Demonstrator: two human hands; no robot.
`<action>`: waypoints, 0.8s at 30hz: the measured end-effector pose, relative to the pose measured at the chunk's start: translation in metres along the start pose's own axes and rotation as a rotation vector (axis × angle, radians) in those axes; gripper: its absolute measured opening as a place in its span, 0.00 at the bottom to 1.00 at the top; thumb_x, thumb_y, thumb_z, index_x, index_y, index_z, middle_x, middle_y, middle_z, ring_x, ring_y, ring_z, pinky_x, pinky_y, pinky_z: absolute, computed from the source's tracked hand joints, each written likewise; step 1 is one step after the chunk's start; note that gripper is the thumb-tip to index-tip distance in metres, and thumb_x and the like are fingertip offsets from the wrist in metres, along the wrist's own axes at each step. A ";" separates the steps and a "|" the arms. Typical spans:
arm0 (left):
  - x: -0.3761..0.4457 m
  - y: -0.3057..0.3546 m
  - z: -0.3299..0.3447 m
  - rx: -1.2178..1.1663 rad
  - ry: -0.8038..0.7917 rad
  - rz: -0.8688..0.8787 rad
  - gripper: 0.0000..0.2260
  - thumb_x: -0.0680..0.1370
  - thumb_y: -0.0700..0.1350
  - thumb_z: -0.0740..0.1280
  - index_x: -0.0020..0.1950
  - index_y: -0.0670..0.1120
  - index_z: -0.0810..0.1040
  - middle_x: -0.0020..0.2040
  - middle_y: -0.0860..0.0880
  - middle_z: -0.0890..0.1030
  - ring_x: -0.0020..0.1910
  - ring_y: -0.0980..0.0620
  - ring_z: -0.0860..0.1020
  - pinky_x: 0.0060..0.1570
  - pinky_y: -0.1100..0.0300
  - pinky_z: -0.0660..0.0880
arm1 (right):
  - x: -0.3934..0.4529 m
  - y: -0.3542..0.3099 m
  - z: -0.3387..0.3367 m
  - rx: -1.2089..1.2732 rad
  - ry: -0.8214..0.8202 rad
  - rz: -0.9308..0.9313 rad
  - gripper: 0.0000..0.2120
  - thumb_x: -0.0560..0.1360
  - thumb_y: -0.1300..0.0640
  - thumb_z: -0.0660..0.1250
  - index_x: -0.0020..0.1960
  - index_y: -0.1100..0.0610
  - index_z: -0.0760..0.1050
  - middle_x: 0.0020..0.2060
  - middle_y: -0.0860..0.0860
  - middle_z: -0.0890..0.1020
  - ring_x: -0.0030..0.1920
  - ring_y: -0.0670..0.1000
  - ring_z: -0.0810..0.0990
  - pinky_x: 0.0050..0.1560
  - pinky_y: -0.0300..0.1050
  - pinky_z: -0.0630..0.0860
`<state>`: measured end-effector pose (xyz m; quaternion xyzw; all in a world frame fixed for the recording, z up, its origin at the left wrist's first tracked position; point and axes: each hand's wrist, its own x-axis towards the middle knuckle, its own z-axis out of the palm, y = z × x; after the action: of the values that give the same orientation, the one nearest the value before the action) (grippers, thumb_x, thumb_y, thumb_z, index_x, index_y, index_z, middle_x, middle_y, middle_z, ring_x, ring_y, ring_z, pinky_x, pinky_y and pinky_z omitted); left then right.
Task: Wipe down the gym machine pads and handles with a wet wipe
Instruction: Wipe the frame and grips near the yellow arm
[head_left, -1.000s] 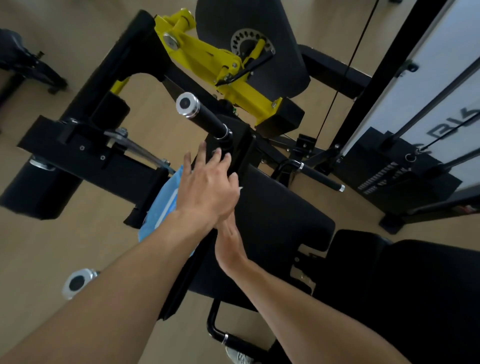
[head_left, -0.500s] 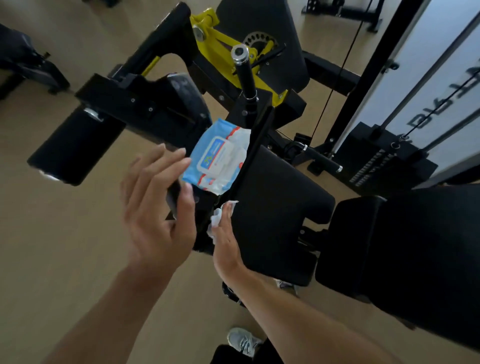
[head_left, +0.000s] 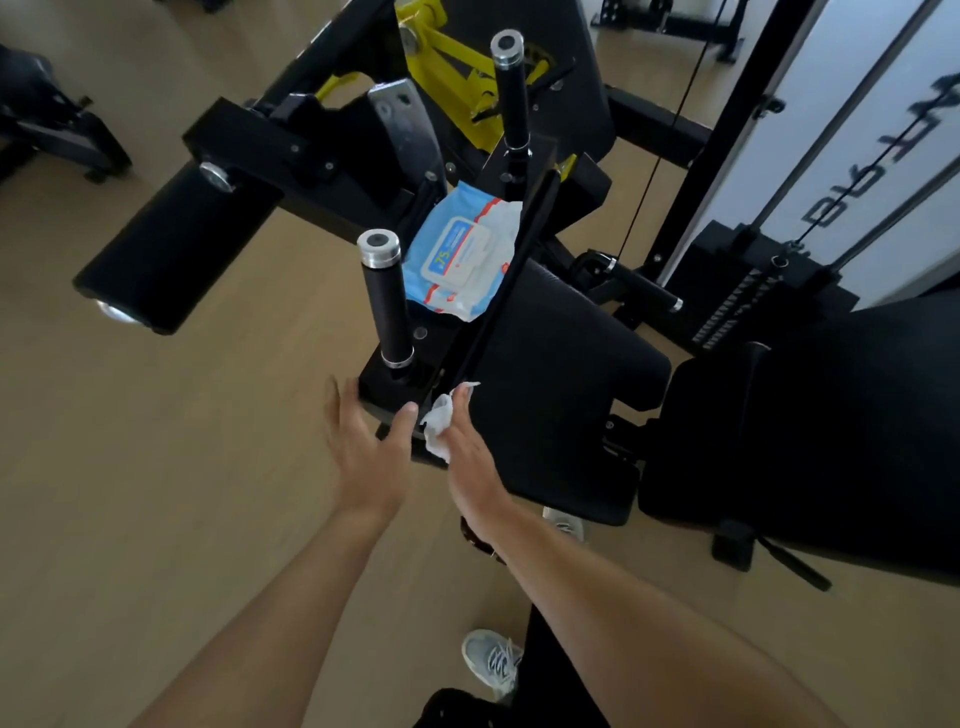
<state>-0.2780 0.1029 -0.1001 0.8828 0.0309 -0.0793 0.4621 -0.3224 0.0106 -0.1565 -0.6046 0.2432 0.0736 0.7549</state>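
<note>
Your right hand (head_left: 470, 457) holds a crumpled white wet wipe (head_left: 440, 420) against the near edge of the black seat pad (head_left: 550, 384); its fingers lie under the wipe and behind the frame, so how they curl is hard to make out, though the wipe is plainly held under them; your left hand (head_left: 363, 441) is spread with fingers loose and blurred, thumb toward the black bracket (head_left: 387, 387) at its 1 o'clock, gripping nothing; whether it touches the metal cannot be told. From that bracket a black-gripped handle (head_left: 387, 306) with a chrome cap rises at 12 o'clock; a second handle (head_left: 511, 93) stands farther off at 1 o'clock; between them lies a blue and white wipe packet (head_left: 462, 254), its right edge hidden behind a black bar (head_left: 498, 291). A yellow arm (head_left: 441, 67) at the top is cut off by the edge; your grey shoe (head_left: 491, 660) shows at 6 o'clock on the wooden floor (head_left: 182, 493).
</note>
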 end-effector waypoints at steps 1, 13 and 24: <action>0.011 0.000 0.002 0.039 -0.036 0.013 0.33 0.76 0.54 0.70 0.77 0.45 0.65 0.80 0.43 0.61 0.80 0.46 0.58 0.77 0.58 0.57 | 0.005 -0.006 -0.003 0.030 0.027 0.016 0.30 0.86 0.56 0.51 0.84 0.45 0.42 0.83 0.42 0.48 0.81 0.42 0.50 0.80 0.42 0.50; 0.001 -0.036 -0.003 -0.034 0.005 -0.006 0.28 0.83 0.48 0.55 0.83 0.49 0.55 0.82 0.53 0.57 0.80 0.60 0.56 0.74 0.66 0.53 | 0.022 -0.014 -0.004 0.302 0.179 0.237 0.19 0.80 0.62 0.63 0.67 0.46 0.76 0.57 0.45 0.82 0.62 0.50 0.81 0.62 0.41 0.74; -0.053 -0.072 -0.028 -0.205 0.200 -0.353 0.15 0.84 0.41 0.58 0.69 0.45 0.77 0.66 0.47 0.78 0.68 0.48 0.72 0.68 0.56 0.66 | 0.022 -0.023 0.028 1.207 0.404 0.615 0.22 0.82 0.69 0.57 0.74 0.58 0.71 0.67 0.66 0.75 0.67 0.68 0.75 0.67 0.60 0.76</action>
<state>-0.3359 0.1679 -0.1344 0.8157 0.2383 -0.0673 0.5228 -0.2864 0.0270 -0.1421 0.0140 0.5365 0.0222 0.8435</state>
